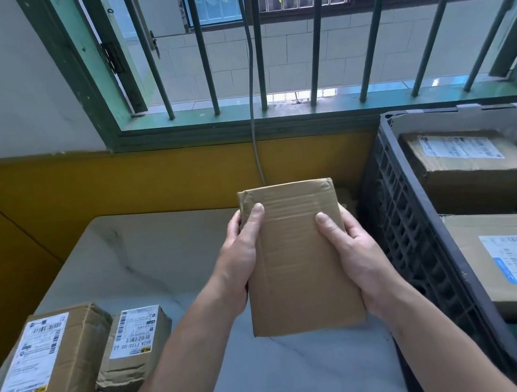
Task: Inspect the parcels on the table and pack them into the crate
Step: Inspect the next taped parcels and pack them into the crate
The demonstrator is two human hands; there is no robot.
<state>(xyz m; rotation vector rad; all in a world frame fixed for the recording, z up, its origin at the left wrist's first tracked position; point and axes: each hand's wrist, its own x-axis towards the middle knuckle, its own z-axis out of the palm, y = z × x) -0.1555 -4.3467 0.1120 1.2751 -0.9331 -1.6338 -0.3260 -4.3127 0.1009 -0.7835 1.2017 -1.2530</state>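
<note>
We hold one unlabelled parcel point(298, 257) above desk point(157, 253); left hand point(240, 260), right hand point(359, 254) grip its sides, thumbs on top. Two on desk: larger labelled parcel point(45, 361), smaller labelled parcel point(135, 346). Black crate point(402, 223) holds three.

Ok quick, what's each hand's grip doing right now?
Left grip: holds the brown parcel by its left edge, thumb on top.
Right grip: holds the same parcel by its right edge, thumb on top.
</note>
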